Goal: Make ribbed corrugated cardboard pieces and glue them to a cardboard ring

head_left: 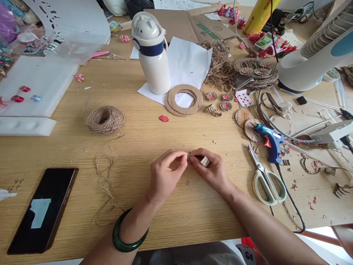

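Over the middle of the table my left hand (167, 171) and my right hand (211, 171) meet fingertip to fingertip. Between them they pinch a narrow corrugated cardboard strip (204, 161); part of it shows inside the curl of my right fingers, and the rest is mostly hidden. My left thumb and index finger are closed on its small brown end. Beyond the hands lie red paper discs (163, 118) and flat cardboard rings (185, 100). Several corrugated rosettes with red centres (226, 106) sit farther right, beside small cardboard coils (210, 108).
A ball of twine (105, 120) trails a loose strand on the left, above a phone (42, 209). Scissors (267, 180) and a blue glue gun (271, 143) with its cord lie at right. At the back stand a white bottle (154, 70) and a fan (309, 55).
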### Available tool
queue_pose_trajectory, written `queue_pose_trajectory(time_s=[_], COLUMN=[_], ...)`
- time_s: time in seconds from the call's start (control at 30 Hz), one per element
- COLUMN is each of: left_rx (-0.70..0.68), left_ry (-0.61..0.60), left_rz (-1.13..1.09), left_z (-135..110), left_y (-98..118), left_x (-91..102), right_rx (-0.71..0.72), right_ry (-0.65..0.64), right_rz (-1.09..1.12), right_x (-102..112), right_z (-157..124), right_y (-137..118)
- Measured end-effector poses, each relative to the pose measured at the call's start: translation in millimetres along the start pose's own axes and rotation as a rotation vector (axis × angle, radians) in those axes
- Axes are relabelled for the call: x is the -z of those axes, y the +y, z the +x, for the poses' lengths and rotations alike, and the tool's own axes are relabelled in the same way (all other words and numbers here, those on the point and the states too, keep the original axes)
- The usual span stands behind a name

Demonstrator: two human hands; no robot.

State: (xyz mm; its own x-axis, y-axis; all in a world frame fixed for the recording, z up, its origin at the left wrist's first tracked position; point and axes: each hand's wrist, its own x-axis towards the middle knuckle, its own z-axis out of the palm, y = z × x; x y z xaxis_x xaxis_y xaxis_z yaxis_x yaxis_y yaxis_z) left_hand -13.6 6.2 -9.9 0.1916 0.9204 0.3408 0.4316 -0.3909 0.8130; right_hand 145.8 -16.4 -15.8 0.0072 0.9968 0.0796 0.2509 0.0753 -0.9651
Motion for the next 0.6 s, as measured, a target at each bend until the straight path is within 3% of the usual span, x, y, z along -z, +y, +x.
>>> queue_pose_trajectory(time_s=[0.1,0.2,0.43,0.6], left_rx=[0.068,0.051,-0.258,-0.301], left_ry=[-0.009,-0.019,0.013,0.005], left_rz=[-0.108,-0.13,0.151,0.244], left_z=[-0.3,0.4,1.5,1.9], left_y=[0.7,1.3,-0.2,-1.3], left_x=[-0.7,-0.6,2.4,4.4], right_rx=[-0.026,0.001,0.102,0.118], right_ry=[0.015,0.014,0.004,-0.017], right_rz=[0.032,0.013,-0.058,-0.072], right_x=[0.4,0.4,-0.7,-0.5], right_z=[0.6,0.6,-0.1,0.7], right_y=[0.8,0.2,-0.6,-2.4])
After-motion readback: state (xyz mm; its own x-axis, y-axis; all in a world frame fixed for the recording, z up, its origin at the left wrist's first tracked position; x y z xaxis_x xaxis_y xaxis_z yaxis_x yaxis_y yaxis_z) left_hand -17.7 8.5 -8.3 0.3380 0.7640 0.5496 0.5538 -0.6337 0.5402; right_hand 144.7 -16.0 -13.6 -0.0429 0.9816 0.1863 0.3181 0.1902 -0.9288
